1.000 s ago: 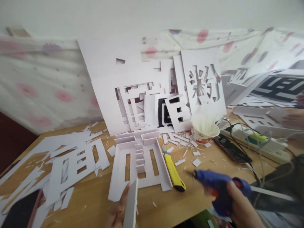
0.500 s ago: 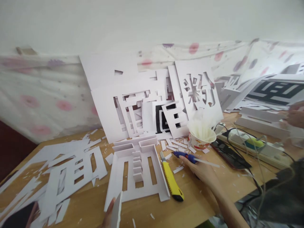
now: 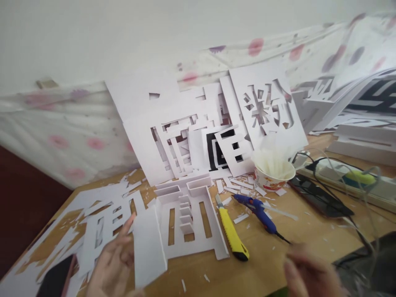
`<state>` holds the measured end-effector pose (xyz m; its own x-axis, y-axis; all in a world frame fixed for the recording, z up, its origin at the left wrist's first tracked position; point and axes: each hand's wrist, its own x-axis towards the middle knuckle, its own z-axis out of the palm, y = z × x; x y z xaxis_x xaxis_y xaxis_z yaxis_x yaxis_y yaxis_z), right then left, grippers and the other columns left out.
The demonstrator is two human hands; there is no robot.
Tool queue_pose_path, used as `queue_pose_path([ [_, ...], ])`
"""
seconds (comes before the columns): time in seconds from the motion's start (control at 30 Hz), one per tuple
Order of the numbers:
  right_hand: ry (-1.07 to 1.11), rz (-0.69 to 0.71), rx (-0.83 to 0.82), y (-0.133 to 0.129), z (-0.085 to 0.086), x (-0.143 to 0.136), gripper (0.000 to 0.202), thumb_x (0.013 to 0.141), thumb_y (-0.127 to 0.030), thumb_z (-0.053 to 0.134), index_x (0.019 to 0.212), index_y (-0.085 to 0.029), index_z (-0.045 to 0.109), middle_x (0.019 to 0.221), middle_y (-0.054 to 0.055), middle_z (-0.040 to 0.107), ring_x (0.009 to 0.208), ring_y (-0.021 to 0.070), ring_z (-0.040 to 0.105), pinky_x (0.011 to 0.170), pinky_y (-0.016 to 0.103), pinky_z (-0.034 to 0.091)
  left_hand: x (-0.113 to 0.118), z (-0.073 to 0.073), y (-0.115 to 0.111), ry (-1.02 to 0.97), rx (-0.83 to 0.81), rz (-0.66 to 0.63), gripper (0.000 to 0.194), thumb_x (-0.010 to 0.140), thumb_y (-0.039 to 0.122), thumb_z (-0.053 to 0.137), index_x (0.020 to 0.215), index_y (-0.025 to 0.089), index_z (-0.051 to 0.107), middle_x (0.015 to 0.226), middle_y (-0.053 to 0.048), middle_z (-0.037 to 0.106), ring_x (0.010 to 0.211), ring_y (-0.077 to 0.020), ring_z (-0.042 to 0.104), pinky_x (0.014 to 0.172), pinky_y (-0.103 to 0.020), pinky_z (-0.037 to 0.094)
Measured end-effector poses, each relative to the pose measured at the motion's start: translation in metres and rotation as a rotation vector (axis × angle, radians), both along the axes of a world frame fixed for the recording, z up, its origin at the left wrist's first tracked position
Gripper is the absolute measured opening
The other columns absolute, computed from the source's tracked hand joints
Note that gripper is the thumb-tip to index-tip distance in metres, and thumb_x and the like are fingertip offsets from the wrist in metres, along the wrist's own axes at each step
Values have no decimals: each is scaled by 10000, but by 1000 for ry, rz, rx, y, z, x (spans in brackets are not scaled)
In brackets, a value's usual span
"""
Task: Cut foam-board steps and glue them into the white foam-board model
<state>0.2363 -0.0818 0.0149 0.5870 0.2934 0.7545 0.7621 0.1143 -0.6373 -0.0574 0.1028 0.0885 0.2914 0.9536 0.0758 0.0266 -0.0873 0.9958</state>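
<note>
A white foam-board piece (image 3: 150,247) is in my left hand (image 3: 113,262), its index finger lying along the left edge. That piece overlaps the left side of a white foam-board character (image 3: 176,249) with raised side walls and several short upright strips in its middle. My right hand (image 3: 311,272) is blurred at the lower right edge, apart from the blue glue gun (image 3: 260,212). The gun lies on the table with a clear glue stick (image 3: 281,211) beside or in it. Between it and the character rests a yellow utility knife (image 3: 232,233), its blade out.
Cut-out boards (image 3: 266,107) lean against the wall at the back. A paper cup (image 3: 274,175) holds glue sticks. At right lie a black phone (image 3: 320,196), cables and a power strip (image 3: 383,194). Cut-out sheets (image 3: 89,231) and another phone (image 3: 57,278) are at left; scraps are scattered about.
My right hand has let go of the glue gun and drawn back toward the lower right. My left hand has come up into view with the foam-board piece, now seen broadside beside the character.
</note>
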Motion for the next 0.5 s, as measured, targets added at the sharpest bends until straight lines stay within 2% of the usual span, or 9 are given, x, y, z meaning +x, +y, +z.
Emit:
queue_pose_path([
  [0.07,-122,232,-137,11,-5,-14,103,869,-148,551,920,-237,539,629,-29,514,555,150,514,514,270,429,2,17,15,135,121,-63,755,478,341,926,1119,332,526,1611,-30,321,1112,-323,595,837,-401,560],
  [0.1,-145,287,-203,16,-8,-20,133,865,-121,546,927,-238,542,639,-26,532,573,150,536,526,266,444,3,26,22,256,174,-128,723,537,321,900,1140,322,502,1618,-60,292,1078,-298,598,857,-408,547],
  [0.17,-160,293,-256,22,-18,-26,156,857,-110,553,946,-237,546,687,-10,577,620,162,573,564,278,472,6,45,36,547,241,-290,722,651,306,812,1262,332,427,1551,-104,373,1002,-240,594,922,-422,502],
  [0.23,-164,233,-225,23,-29,-26,180,850,-118,565,985,-236,544,743,8,612,672,182,599,614,306,493,14,63,47,831,237,-423,822,716,302,728,1404,347,280,1313,-84,557,997,-226,584,961,-436,466],
  [0.3,-154,166,-198,22,-38,-24,202,851,-132,582,1022,-229,536,785,24,630,718,203,608,656,333,496,26,76,56,1014,237,-535,886,746,315,685,1462,332,163,1158,-55,588,1014,-229,585,953,-421,461],
  [0.4,-122,132,-207,20,-45,-21,182,870,-161,591,1030,-220,527,807,37,626,753,217,593,681,349,482,47,81,66,1119,232,-671,902,735,275,660,1465,295,131,1156,-63,566,859,-194,605,866,-373,474],
  [0.5,-106,161,-231,21,-43,-23,170,877,-171,586,1031,-213,528,844,52,622,807,224,581,718,353,474,60,71,73,1149,222,-729,915,685,206,646,1451,269,149,1128,-55,560,768,-166,579,792,-328,464],
])
